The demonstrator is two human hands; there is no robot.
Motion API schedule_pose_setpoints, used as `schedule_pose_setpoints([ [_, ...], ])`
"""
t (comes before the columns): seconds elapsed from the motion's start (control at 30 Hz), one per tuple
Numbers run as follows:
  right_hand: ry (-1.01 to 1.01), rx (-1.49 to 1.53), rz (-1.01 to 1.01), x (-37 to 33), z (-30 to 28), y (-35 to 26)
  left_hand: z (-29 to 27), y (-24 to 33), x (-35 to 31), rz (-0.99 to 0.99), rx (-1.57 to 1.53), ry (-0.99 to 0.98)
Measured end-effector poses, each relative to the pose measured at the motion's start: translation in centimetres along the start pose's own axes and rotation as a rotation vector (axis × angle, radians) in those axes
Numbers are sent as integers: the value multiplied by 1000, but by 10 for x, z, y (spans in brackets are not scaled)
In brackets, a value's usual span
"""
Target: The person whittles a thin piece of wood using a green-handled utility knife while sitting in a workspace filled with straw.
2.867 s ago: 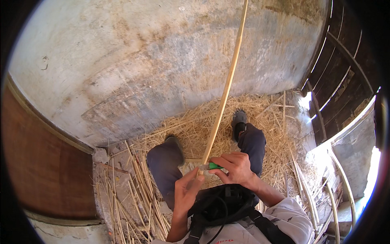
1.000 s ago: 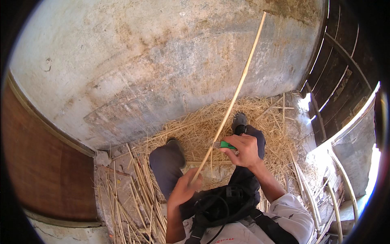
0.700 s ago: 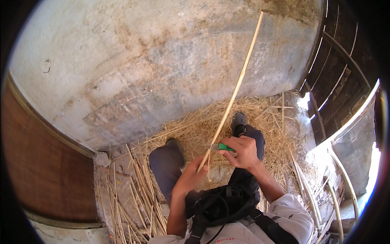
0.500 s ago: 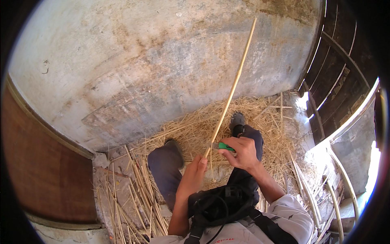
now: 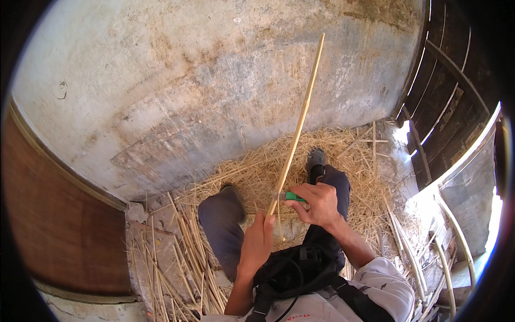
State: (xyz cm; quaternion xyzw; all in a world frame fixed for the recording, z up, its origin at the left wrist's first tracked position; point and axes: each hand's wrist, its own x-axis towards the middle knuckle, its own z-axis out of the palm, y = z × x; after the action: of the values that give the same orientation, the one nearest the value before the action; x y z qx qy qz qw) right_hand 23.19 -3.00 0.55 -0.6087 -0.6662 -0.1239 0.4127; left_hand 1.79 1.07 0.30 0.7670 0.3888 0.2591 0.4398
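My left hand is closed round the lower end of a long, pale bamboo strip. The strip slants up and away, its far tip in front of the wall. In my right hand is a green-handled utility knife, the fingers wrapped over its handle. Its short blade points left and touches the strip just above my left hand. A thin sliver hangs down beside the strip near the blade.
A stained plaster wall rises ahead. Shavings cover the floor round my feet. Cut strips lie in a heap at my left, beside a brown panel. More long strips lie at the right, below dark wooden boards.
The strip's far tip has swung a little left and down. The knife and my right hand have shifted slightly left and down, nearer my left hand, which still grips the strip.
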Motion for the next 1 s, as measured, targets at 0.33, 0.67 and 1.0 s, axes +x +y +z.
schedule_pose_setpoints([
  [0.33,107,32,253,21,-7,47,1,-28,-44,-62,29,-32],
  [0.67,-30,109,252,27,-3,49,-10,-34,-47,-84,0,-35],
  [1.0,-239,764,547,17,26,34,-24,-43,-45,-99,-14,-98],
])
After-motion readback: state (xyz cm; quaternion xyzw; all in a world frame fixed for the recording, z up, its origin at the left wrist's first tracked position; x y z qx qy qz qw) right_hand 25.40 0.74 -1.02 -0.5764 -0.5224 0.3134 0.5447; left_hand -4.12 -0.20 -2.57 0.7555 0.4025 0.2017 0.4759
